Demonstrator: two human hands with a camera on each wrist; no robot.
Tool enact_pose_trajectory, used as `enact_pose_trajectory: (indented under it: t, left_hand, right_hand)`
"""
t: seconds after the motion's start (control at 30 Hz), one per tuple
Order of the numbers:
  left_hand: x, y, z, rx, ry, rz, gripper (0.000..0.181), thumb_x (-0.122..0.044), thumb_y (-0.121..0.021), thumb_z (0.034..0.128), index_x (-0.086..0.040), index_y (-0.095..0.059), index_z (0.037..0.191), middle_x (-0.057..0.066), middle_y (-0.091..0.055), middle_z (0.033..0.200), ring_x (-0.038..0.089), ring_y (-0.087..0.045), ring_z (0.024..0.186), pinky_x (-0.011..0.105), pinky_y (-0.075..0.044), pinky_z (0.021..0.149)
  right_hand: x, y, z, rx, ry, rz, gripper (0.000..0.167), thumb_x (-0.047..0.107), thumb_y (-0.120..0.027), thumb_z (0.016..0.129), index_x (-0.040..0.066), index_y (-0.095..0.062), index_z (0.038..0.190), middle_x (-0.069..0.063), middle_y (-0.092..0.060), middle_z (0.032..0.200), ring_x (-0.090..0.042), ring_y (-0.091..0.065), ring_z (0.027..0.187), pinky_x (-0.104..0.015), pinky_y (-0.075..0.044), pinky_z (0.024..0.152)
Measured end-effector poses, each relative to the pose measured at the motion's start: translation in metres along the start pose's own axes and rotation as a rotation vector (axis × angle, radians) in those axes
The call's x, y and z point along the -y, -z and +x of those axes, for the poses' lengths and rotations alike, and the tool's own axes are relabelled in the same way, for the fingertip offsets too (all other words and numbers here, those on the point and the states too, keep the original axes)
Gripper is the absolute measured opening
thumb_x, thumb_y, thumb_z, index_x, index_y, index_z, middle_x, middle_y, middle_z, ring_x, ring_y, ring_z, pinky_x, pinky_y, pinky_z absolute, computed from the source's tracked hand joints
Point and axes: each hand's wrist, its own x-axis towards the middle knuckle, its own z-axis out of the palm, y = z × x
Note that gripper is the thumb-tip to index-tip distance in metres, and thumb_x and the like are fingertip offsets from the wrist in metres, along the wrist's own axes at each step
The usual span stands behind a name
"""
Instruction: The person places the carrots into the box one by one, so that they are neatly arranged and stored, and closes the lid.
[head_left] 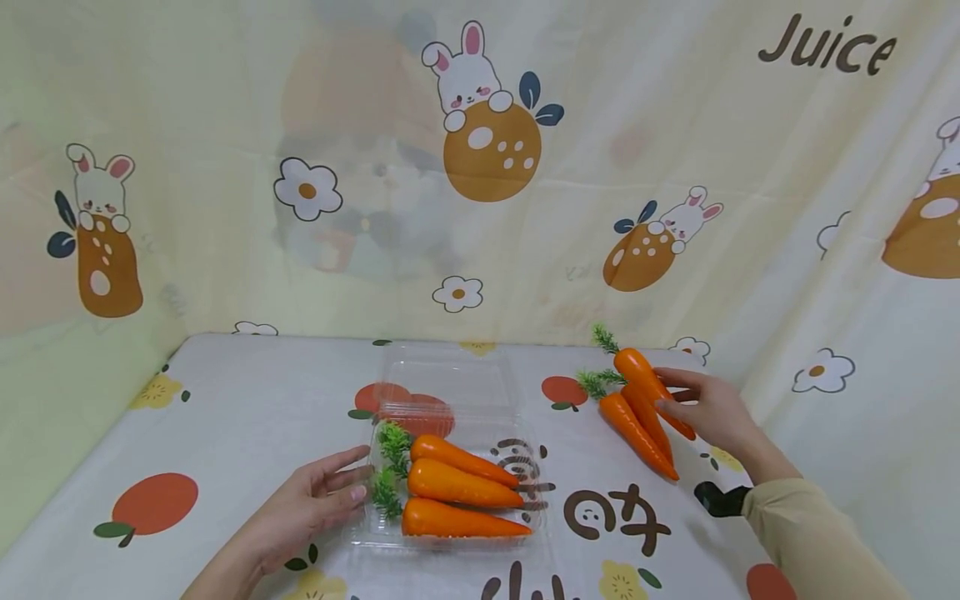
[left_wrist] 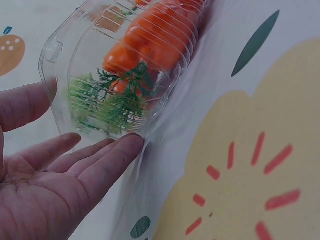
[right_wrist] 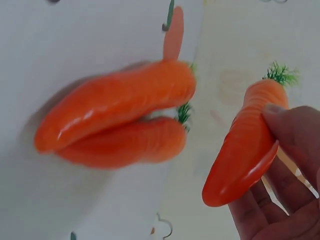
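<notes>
My right hand (head_left: 708,410) holds an orange carrot (head_left: 639,372) with a green leafy top between thumb and fingers; in the right wrist view the hand (right_wrist: 287,175) pinches that carrot (right_wrist: 245,145). Two more carrots (head_left: 630,429) lie side by side on the cloth beside it. The open clear plastic box (head_left: 442,543) contains three carrots (head_left: 465,483), leafy tops toward the left. At the box's left side, my left hand (head_left: 307,508) has its fingers extended; the left wrist view shows this hand (left_wrist: 65,175) touching the box (left_wrist: 60,100) at its edge.
A white cloth printed with fruit, flowers and lettering (head_left: 255,400) covers the table. The box's clear lid (head_left: 450,379) lies folded back behind it. A curtain with rabbit prints (head_left: 375,242) hangs at the back and sides.
</notes>
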Motion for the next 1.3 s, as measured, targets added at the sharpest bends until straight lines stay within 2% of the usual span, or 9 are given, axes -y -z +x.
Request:
enact_pose_trajectory:
  t: [0.57, 0.8, 1.07, 1.3]
  left_hand:
    - [0.0, 0.0, 0.0, -0.01, 0.01, 0.002, 0.077, -0.027, -0.063, 0.1027, 0.003, -0.022, 0.16, 0.033, -0.035, 0.159, 0.043, -0.051, 0.14, 0.044, -0.057, 0.102]
    - [0.0, 0.001, 0.0, 0.012, -0.004, -0.018, 0.077, -0.025, -0.063, 0.1029, 0.004, -0.021, 0.16, 0.034, -0.033, 0.16, 0.043, -0.05, 0.141, 0.044, -0.056, 0.103]
    - [0.0, 0.0, 0.0, 0.005, -0.005, -0.013, 0.077, -0.025, -0.063, 0.1027, 0.003, -0.022, 0.16, 0.033, -0.034, 0.159, 0.044, -0.049, 0.141, 0.044, -0.056, 0.102]
    - [0.0, 0.0, 0.0, -0.003, -0.009, -0.002, 0.076, -0.025, -0.063, 0.1026, 0.003, -0.023, 0.16, 0.033, -0.035, 0.159, 0.045, -0.049, 0.141, 0.045, -0.056, 0.102]
  right_hand:
    - [0.051, -0.013, 0.008, 0.121, 0.178, 0.077, 0.05, 0.021, -0.075, 0.095, 0.009, -0.062, 0.141, -0.017, -0.069, 0.129, -0.029, -0.068, 0.107, -0.022, -0.06, 0.078]
    - [0.072, -0.024, 0.01, 0.193, 0.227, 0.099, 0.046, 0.015, -0.074, 0.094, 0.01, -0.064, 0.139, -0.015, -0.07, 0.13, -0.027, -0.069, 0.107, -0.024, -0.059, 0.083]
    - [0.096, -0.04, 0.01, 0.271, 0.328, 0.15, 0.045, 0.01, -0.074, 0.093, 0.009, -0.066, 0.137, -0.015, -0.07, 0.129, -0.026, -0.069, 0.108, -0.022, -0.06, 0.085]
    - [0.114, -0.053, 0.009, 0.331, 0.376, 0.113, 0.042, 0.012, -0.074, 0.094, 0.009, -0.067, 0.135, -0.015, -0.07, 0.124, -0.025, -0.068, 0.104, -0.025, -0.061, 0.082]
